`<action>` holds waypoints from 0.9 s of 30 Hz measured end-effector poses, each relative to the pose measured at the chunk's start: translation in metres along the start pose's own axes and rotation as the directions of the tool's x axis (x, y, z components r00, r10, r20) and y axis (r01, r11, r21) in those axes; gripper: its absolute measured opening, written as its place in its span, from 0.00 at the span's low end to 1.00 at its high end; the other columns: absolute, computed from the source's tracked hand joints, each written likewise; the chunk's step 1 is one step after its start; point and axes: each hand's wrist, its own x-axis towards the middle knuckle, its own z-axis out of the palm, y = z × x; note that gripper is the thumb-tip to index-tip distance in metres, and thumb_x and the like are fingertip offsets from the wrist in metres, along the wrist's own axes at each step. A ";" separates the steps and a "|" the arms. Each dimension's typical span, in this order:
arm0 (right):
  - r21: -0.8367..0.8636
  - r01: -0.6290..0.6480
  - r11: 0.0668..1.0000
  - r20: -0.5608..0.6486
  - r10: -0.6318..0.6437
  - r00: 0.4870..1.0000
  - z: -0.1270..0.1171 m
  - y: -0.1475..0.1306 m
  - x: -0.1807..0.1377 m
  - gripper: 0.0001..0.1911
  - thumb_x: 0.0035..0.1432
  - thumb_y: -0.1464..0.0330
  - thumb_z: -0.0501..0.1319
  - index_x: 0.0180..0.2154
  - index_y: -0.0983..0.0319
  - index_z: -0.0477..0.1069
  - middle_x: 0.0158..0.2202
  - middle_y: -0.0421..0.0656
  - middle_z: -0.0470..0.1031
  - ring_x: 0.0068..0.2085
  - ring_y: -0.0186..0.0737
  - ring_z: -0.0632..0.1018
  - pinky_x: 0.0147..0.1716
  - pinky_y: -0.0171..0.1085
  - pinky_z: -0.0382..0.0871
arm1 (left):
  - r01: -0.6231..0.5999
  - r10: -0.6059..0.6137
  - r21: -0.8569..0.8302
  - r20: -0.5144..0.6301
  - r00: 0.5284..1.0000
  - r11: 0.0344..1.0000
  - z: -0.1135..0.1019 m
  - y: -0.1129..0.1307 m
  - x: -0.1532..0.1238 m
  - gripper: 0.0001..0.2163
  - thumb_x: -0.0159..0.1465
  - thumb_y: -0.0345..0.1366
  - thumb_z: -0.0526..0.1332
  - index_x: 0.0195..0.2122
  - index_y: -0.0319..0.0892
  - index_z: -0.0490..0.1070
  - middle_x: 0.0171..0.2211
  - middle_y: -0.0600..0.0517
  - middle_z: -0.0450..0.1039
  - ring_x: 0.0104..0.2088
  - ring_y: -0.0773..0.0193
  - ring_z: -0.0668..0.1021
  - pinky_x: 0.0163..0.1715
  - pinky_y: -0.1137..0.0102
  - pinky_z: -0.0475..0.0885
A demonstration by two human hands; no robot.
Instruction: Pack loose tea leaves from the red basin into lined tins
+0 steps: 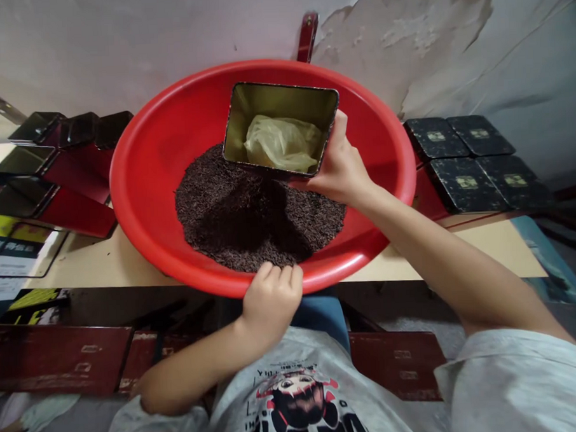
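A wide red plastic basin [156, 247] stands on the table, with a heap of dark brown dry leaf-like bits [211, 206], perhaps loose tea, on its bottom. My left hand [272, 299] is closed over the basin's near rim. Above the heap, my right hand [340, 163] grips a rectangular metal tin [283, 95] by its right side. The tin is tilted so its open mouth faces me, showing gold-coloured inner walls. Inside it lies a crumpled translucent plastic bag [285, 143]; what the bag holds, if anything, I cannot tell.
Several open tins [77, 206] lie at the left of the table [99, 265]. At the right stand several tins with dark lids [468, 182]. A peeling wall [404, 45] rises behind the basin. Dark red boards [60, 356] are below the table's near edge.
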 end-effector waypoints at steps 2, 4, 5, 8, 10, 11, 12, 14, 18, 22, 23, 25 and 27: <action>0.005 0.007 1.000 0.015 -0.007 1.000 0.000 0.005 0.002 0.51 0.37 0.49 0.68 0.56 0.56 0.43 0.55 0.51 0.63 0.56 0.66 0.66 0.51 0.63 0.63 | -0.013 0.014 -0.027 0.028 1.000 1.000 -0.001 0.010 -0.005 0.10 0.60 0.23 0.50 0.32 0.36 0.70 0.23 0.50 0.71 0.24 0.62 0.73 0.29 0.66 0.67; 0.009 0.018 1.000 0.035 -0.018 0.999 -0.001 0.009 0.002 0.51 0.38 0.48 0.67 0.56 0.56 0.43 0.56 0.51 0.62 0.57 0.66 0.65 0.52 0.63 0.62 | -0.043 0.045 -0.040 0.036 0.998 0.998 -0.004 0.020 -0.009 0.10 0.60 0.23 0.51 0.34 0.34 0.71 0.24 0.49 0.72 0.25 0.62 0.73 0.31 0.66 0.67; 0.007 0.019 1.000 0.046 -0.020 0.999 -0.002 0.011 0.002 0.51 0.39 0.48 0.67 0.57 0.56 0.42 0.56 0.50 0.62 0.58 0.66 0.65 0.52 0.63 0.62 | -0.058 0.059 -0.044 0.035 0.998 0.997 -0.005 0.024 -0.011 0.10 0.60 0.23 0.51 0.35 0.33 0.71 0.25 0.49 0.73 0.25 0.63 0.74 0.31 0.66 0.68; -0.012 0.012 1.000 0.071 -0.011 0.997 -0.006 0.012 0.003 0.52 0.38 0.48 0.67 0.57 0.56 0.42 0.56 0.51 0.62 0.57 0.66 0.65 0.51 0.64 0.63 | -0.085 0.087 -0.056 0.036 0.996 0.995 -0.005 0.033 -0.015 0.11 0.59 0.23 0.51 0.37 0.31 0.72 0.27 0.47 0.75 0.26 0.63 0.75 0.32 0.66 0.68; -0.024 0.017 1.000 0.087 -0.014 0.996 -0.006 0.012 0.004 0.53 0.37 0.48 0.68 0.57 0.57 0.42 0.55 0.51 0.63 0.56 0.66 0.67 0.50 0.63 0.65 | -0.101 0.103 -0.054 0.035 0.994 0.993 -0.003 0.034 -0.016 0.10 0.58 0.24 0.53 0.38 0.30 0.72 0.29 0.46 0.76 0.28 0.62 0.76 0.33 0.65 0.68; -0.028 0.024 0.999 0.092 -0.021 0.995 -0.005 0.011 0.005 0.53 0.38 0.49 0.68 0.58 0.57 0.42 0.55 0.52 0.64 0.55 0.66 0.68 0.50 0.62 0.65 | -0.113 0.116 -0.058 0.050 0.992 0.992 -0.003 0.033 -0.016 0.10 0.58 0.25 0.55 0.40 0.30 0.72 0.31 0.45 0.77 0.29 0.61 0.77 0.33 0.65 0.68; -0.031 0.033 0.999 0.096 -0.030 0.995 -0.003 0.011 0.007 0.53 0.38 0.50 0.68 0.58 0.57 0.41 0.55 0.52 0.64 0.55 0.65 0.68 0.50 0.62 0.66 | -0.120 0.127 -0.079 0.081 0.989 0.990 -0.005 0.030 -0.016 0.11 0.59 0.27 0.57 0.42 0.30 0.71 0.32 0.45 0.77 0.31 0.60 0.77 0.34 0.64 0.68; -0.037 0.047 0.998 0.094 -0.043 0.995 0.002 0.010 0.009 0.52 0.40 0.50 0.67 0.59 0.58 0.40 0.56 0.53 0.63 0.55 0.65 0.68 0.49 0.60 0.66 | -0.118 0.159 -0.222 0.176 0.971 0.968 -0.012 0.018 -0.011 0.14 0.60 0.37 0.60 0.44 0.32 0.70 0.34 0.47 0.78 0.33 0.61 0.78 0.36 0.64 0.67; -0.059 0.058 0.997 0.104 -0.052 0.993 0.010 0.008 0.011 0.48 0.44 0.53 0.65 0.59 0.59 0.41 0.57 0.55 0.63 0.54 0.61 0.70 0.49 0.57 0.68 | -0.012 0.125 -0.541 0.174 0.977 0.841 -0.047 -0.027 0.010 0.18 0.63 0.51 0.54 0.43 0.42 0.71 0.35 0.52 0.78 0.34 0.66 0.77 0.37 0.67 0.67; -0.094 0.172 0.981 0.138 -0.158 0.978 0.017 0.014 0.013 0.42 0.49 0.58 0.62 0.59 0.59 0.42 0.60 0.56 0.58 0.58 0.53 0.67 0.53 0.54 0.66 | -0.029 0.001 -0.414 -0.067 0.998 0.910 -0.068 -0.078 0.047 0.09 0.66 0.36 0.53 0.37 0.42 0.72 0.31 0.52 0.77 0.32 0.67 0.77 0.36 0.69 0.67; -0.094 0.211 0.973 0.142 -0.196 0.970 0.020 0.016 0.014 0.41 0.50 0.59 0.61 0.59 0.59 0.42 0.60 0.57 0.57 0.60 0.50 0.65 0.55 0.53 0.65 | -0.042 0.007 -0.383 -0.092 0.996 0.923 -0.067 -0.088 0.057 0.08 0.65 0.34 0.53 0.36 0.41 0.72 0.32 0.52 0.77 0.32 0.67 0.77 0.37 0.69 0.68; -0.079 0.276 0.958 0.150 -0.262 0.953 0.028 0.022 0.014 0.40 0.52 0.60 0.59 0.59 0.61 0.40 0.61 0.57 0.57 0.62 0.47 0.62 0.57 0.51 0.64 | -0.052 0.028 -0.332 -0.075 0.997 0.942 -0.058 -0.103 0.078 0.08 0.64 0.30 0.53 0.38 0.40 0.71 0.35 0.51 0.76 0.36 0.65 0.77 0.40 0.69 0.70; -0.057 0.313 0.948 0.164 -0.301 0.940 0.035 0.028 0.012 0.38 0.53 0.62 0.58 0.59 0.62 0.40 0.60 0.59 0.56 0.62 0.46 0.61 0.57 0.50 0.64 | -0.021 0.031 -0.257 0.036 0.999 0.966 -0.044 -0.111 0.097 0.09 0.63 0.27 0.53 0.40 0.38 0.71 0.39 0.48 0.75 0.39 0.62 0.76 0.41 0.66 0.71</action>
